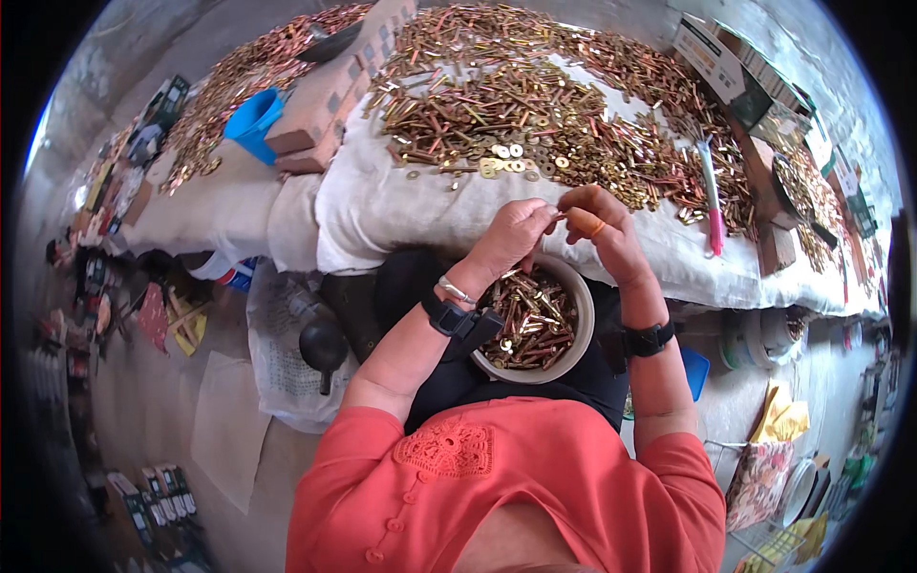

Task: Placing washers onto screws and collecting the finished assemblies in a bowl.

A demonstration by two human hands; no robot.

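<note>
My left hand (pixel 514 232) and my right hand (pixel 611 229) meet fingertip to fingertip above the near edge of the cloth-covered table (pixel 368 215). Both are closed in a pinch on something small that the fingers mostly hide; I cannot make out what it is. Orange tape (pixel 598 228) is wrapped round a right finger. Just below the hands, a pale round tub (pixel 584 329) rests at my lap, filled with brassy and coppery bolts (pixel 537 329). Beyond the fingertips lie loose gold washers (pixel 516 151) beside a broad heap of similar bolts (pixel 478 105).
Pinkish bricks (pixel 320 110) form a divider at the left, beside a blue cup (pixel 254 122). At the right are a pink-handled brush (pixel 713 196), another brick (pixel 776 246), a dark scoop (pixel 798 196) and an opened carton (pixel 726 72). A plastic bag (pixel 282 353) lies below the table.
</note>
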